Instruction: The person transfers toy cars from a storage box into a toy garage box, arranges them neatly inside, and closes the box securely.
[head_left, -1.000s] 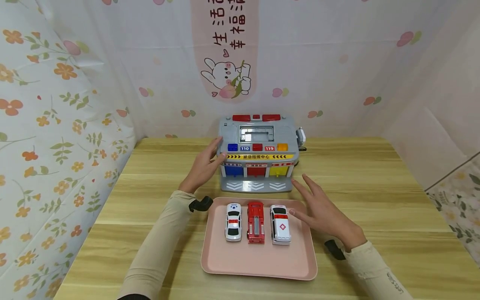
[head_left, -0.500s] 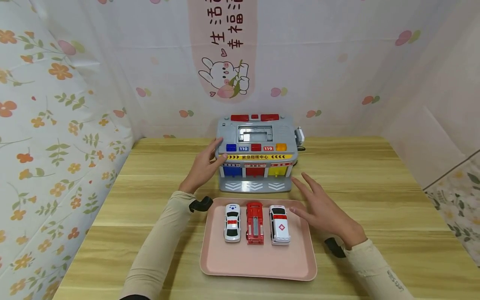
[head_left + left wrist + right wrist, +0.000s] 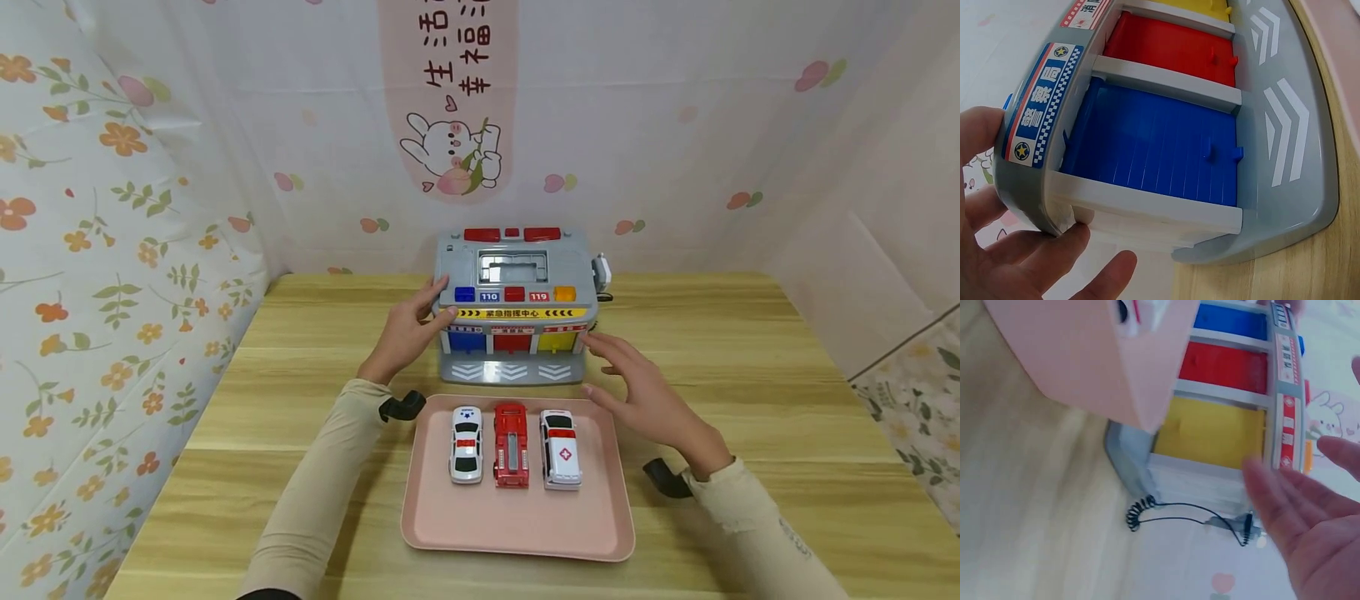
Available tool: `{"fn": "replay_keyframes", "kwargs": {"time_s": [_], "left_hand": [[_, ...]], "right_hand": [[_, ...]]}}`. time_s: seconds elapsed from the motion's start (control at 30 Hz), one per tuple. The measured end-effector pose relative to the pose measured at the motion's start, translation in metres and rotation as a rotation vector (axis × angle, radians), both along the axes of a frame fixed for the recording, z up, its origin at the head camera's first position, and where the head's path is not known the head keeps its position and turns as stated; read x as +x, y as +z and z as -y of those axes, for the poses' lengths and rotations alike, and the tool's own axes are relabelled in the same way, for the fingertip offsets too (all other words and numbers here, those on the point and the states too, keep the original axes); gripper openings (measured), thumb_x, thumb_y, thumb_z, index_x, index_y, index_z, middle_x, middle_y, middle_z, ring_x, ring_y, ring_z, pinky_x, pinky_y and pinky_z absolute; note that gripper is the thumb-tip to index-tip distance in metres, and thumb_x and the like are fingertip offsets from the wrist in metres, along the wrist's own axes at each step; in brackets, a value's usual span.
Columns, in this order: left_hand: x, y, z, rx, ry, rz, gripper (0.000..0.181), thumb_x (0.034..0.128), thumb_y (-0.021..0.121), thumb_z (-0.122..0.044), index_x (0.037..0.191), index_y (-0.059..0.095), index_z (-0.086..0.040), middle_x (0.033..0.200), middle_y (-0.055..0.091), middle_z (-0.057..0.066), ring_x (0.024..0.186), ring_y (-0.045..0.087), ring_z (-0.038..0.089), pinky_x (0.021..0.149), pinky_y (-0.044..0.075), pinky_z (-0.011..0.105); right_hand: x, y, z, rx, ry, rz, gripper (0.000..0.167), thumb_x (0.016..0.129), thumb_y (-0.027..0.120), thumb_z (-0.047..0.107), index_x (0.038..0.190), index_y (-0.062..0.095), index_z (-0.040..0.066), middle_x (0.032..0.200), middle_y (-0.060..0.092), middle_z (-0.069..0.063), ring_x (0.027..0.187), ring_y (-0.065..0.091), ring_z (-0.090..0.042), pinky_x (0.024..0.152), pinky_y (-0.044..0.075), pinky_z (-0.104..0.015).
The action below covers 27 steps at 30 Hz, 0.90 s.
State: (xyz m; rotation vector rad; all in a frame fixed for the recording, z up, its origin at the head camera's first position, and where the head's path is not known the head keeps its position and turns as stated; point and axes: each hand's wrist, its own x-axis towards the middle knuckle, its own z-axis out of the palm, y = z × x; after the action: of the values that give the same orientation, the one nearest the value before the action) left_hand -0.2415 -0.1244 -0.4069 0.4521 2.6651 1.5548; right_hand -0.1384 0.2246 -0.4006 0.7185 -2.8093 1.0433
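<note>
A grey toy emergency garage [image 3: 461, 271] stands at the back of the table with its blue door [image 3: 1154, 147], red door [image 3: 1172, 50] and yellow door [image 3: 1210, 431] down. My left hand [image 3: 408, 333] holds the roof's left front corner, thumb at the front and fingers around the side. Just off the garage's right front corner is my right hand [image 3: 648, 396], fingers extended, holding nothing. In front, a pink tray [image 3: 517, 525] bears a white toy police car [image 3: 467, 450], a red toy fire truck [image 3: 512, 446] and a white toy ambulance [image 3: 562, 454], side by side.
A handset [image 3: 602, 272] is mounted on the garage's right side, with a coiled black cord [image 3: 1141, 512] hanging below. Patterned cloth [image 3: 315, 208] hangs behind the wooden table [image 3: 720, 333] and along its sides.
My right hand has moved its fingers up toward the yellow door, and they have drawn closer together. The left hand, garage, tray and toy vehicles stay in place.
</note>
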Motion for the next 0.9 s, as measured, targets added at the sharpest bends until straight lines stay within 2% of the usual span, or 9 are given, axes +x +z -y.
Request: {"fn": "replay_keyframes", "kwargs": {"time_s": [0.13,0.27,0.53,0.73,0.9], "left_hand": [[0.000,-0.001,0.000,-0.004,0.002,-0.008,0.062,0.0989,0.061,-0.042,0.155,0.037,-0.028,0.166,0.026,0.007,0.148,0.038,0.030,0.111,0.045,0.047],[0.001,-0.002,0.001,-0.018,0.009,0.000,0.062,0.0987,0.061,-0.044,0.154,0.037,-0.030,0.165,0.026,0.008,0.144,0.043,0.032,0.109,0.047,0.048],[-0.001,0.000,0.002,-0.044,0.014,-0.001,0.062,0.0981,0.060,-0.048,0.154,0.036,-0.034,0.166,0.024,0.007,0.144,0.043,0.033,0.110,0.046,0.047],[0.000,-0.001,0.003,-0.034,0.007,-0.014,0.063,0.0979,0.061,-0.046,0.154,0.037,-0.031,0.165,0.026,0.009,0.144,0.044,0.032,0.108,0.048,0.048],[-0.001,-0.003,0.002,-0.049,0.016,-0.013,0.063,0.0979,0.060,-0.048,0.154,0.036,-0.034,0.165,0.026,0.008,0.143,0.045,0.033,0.108,0.048,0.049]], "right_hand": [[-0.007,0.009,-0.001,-0.065,0.008,-0.074,0.059,0.094,0.069,0.009,0.148,0.046,0.007,0.148,0.051,-0.018,0.112,0.069,-0.034,0.086,0.062,-0.045],[-0.017,0.019,0.000,-0.072,0.012,-0.131,0.051,0.094,0.068,0.007,0.143,0.052,0.006,0.139,0.059,-0.017,0.099,0.073,-0.029,0.080,0.063,-0.036],[-0.053,0.037,0.004,-0.004,0.045,-0.188,0.044,0.094,0.068,0.007,0.136,0.057,0.003,0.135,0.060,-0.017,0.089,0.072,-0.025,0.076,0.063,-0.041],[-0.072,0.042,0.008,0.056,0.056,-0.204,0.040,0.094,0.068,0.011,0.133,0.061,0.002,0.134,0.061,-0.016,0.071,0.063,-0.014,0.066,0.058,-0.027],[-0.077,0.042,0.010,0.067,0.056,-0.177,0.036,0.095,0.067,0.013,0.129,0.065,0.003,0.133,0.062,-0.013,0.065,0.053,-0.013,0.057,0.048,-0.021]]}}
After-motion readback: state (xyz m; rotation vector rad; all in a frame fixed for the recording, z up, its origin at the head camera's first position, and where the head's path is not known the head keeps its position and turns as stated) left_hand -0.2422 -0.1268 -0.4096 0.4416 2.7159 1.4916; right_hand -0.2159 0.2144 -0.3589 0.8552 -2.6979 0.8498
